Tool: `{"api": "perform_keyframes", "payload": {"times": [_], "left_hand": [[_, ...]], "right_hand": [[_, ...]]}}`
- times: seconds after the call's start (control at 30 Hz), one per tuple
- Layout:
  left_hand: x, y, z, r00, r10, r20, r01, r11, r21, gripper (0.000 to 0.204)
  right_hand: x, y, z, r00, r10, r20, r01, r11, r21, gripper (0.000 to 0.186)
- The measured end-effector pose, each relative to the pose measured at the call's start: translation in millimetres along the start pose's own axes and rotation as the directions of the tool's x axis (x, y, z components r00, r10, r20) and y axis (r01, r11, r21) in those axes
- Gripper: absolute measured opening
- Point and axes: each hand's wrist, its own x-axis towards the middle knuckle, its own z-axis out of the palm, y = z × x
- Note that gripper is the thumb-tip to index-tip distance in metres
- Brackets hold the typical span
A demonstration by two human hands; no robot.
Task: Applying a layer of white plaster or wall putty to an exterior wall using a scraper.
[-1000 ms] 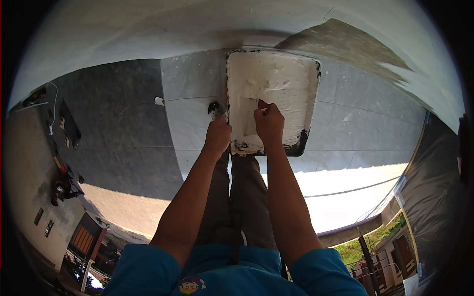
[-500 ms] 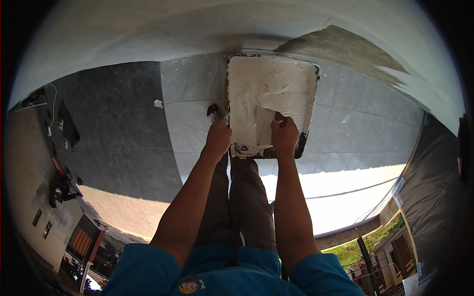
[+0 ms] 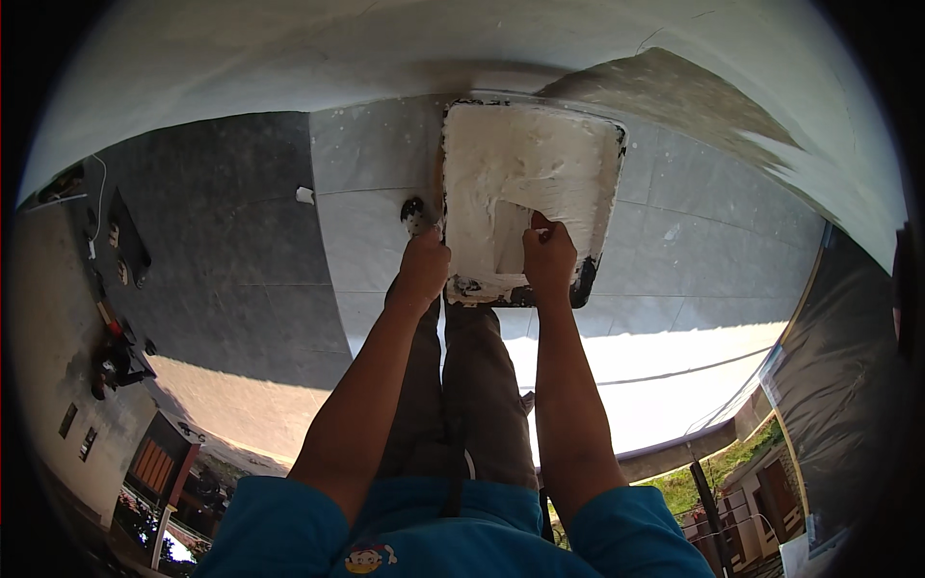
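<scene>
A large rectangular tray [image 3: 617,173], dark-rimmed and smeared, is filled with creamy white plaster paste [image 3: 525,154]. My left hand [image 3: 422,268] is closed on the tray's left edge, close to its near corner. Over the near right part of the paste, my right hand [image 3: 551,258] is closed, apparently on a flat putty blade [image 3: 511,236] coated in white. The blade's outline blends with the paste, and its handle is hidden in my fingers. Beside the tray's left edge shows a dark, speckled shoe [image 3: 414,217].
Beyond the tray rises a pale wall [image 3: 318,58] with a darker, uncoated patch [image 3: 674,91]. Grey sheeting [image 3: 371,154] covers the floor. A small white object [image 3: 305,195] lies to the left. Black plastic sheeting [image 3: 848,356] hangs on the right; tools [image 3: 118,371] lie at far left.
My right hand has shifted slightly left with the blade, through the paste. My left hand keeps its hold on the tray edge, and the view has shifted a little.
</scene>
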Motion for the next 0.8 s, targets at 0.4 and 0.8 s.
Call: {"api": "perform_keyframes", "payload": {"times": [0.4,0.8], "left_hand": [[-4,11,8,0.999,-0.040,-0.021,0.041,0.999,0.007,0.034],[3,-9,-1,0.998,-0.050,0.044,0.046,0.995,0.088,0.034]], "right_hand": [[0,10,-5,0.996,0.026,0.088,-0.024,0.999,-0.024,0.034],[5,-8,-16,0.994,0.110,0.023,-0.110,0.994,0.000,0.035]]}}
